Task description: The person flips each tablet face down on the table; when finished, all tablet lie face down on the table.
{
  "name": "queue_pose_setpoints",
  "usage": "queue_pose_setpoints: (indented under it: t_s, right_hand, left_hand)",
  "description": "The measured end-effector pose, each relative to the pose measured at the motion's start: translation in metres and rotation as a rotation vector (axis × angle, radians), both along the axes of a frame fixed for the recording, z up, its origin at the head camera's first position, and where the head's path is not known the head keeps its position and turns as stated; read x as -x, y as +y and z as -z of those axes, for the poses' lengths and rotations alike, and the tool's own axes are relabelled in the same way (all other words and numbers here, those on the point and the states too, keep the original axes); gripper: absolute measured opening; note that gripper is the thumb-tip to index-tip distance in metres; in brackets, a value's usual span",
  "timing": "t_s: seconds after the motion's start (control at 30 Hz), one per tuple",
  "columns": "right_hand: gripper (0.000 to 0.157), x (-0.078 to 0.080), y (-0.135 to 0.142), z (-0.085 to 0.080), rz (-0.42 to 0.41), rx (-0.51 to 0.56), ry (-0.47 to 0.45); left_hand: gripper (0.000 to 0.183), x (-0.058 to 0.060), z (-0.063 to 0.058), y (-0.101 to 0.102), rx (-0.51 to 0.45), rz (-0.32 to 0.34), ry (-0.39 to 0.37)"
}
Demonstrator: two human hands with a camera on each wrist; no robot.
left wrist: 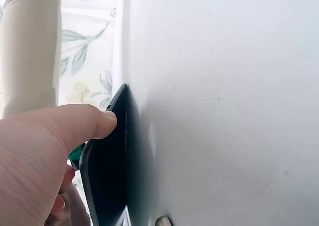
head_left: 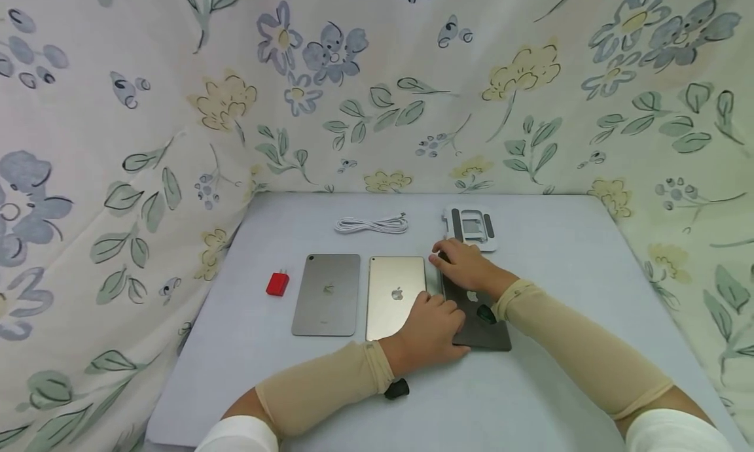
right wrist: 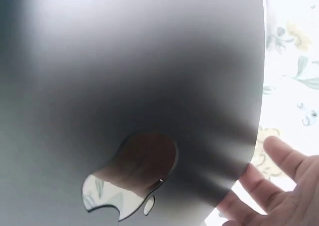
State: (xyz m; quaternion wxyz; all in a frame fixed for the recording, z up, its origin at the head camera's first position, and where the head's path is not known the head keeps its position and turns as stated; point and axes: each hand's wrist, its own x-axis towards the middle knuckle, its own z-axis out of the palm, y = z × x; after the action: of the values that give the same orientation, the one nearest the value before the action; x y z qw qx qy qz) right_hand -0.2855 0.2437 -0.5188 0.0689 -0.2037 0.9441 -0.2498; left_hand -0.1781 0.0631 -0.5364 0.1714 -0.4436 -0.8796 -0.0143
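A dark grey tablet (head_left: 485, 337) with a shiny apple logo lies back up at the right end of a row of tablets. My left hand (head_left: 430, 331) grips its left side near the close end; in the left wrist view the thumb presses on the edge of the tablet (left wrist: 105, 173), which stands tilted against the white table. Up at its far left corner, my right hand (head_left: 465, 265) holds the far edge. The right wrist view has the fingers (right wrist: 269, 191) at the rim of the tablet's back (right wrist: 149, 81). The left forearm passes close to the gold tablet (head_left: 389, 275).
Left of the gold tablet lies a grey tablet (head_left: 326, 308), then a red charger plug (head_left: 277, 284). Farther back are a coiled white cable (head_left: 371, 226) and a white folding stand (head_left: 487, 243) with dark pads. A floral cloth (head_left: 412, 79) hangs behind the table (head_left: 565, 243).
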Motion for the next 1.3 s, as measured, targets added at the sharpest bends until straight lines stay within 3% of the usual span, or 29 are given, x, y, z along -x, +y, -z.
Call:
queue_pose_setpoints:
  t_s: [0.2, 0.5, 0.77, 0.97, 1.17, 1.3]
  right_hand:
    - [0.048, -0.003, -0.001, 0.004, -0.016, -0.020, 0.005]
    - [0.060, -0.003, -0.002, 0.000, -0.028, -0.096, -0.073]
    - [0.060, -0.004, -0.004, -0.003, -0.029, -0.140, -0.119]
    - [0.059, -0.003, -0.001, 0.008, -0.026, -0.142, -0.140]
    - [0.057, 0.001, 0.002, 0.011, -0.049, -0.137, -0.132]
    - [0.053, -0.002, 0.003, 0.000, -0.045, -0.108, -0.122]
  left_hand:
    - [0.047, -0.001, 0.001, 0.003, 0.048, -0.023, -0.035]
    - [0.049, -0.002, 0.002, 0.004, 0.107, -0.043, -0.076]
    - [0.048, 0.000, 0.006, 0.006, 0.158, -0.060, -0.172]
    - [0.047, -0.001, 0.010, 0.008, 0.162, -0.060, -0.212]
    - [0.044, 0.003, 0.011, 0.007, 0.173, -0.001, -0.240]
    - [0.043, 0.015, -0.003, -0.004, 0.148, 0.026, -0.195]
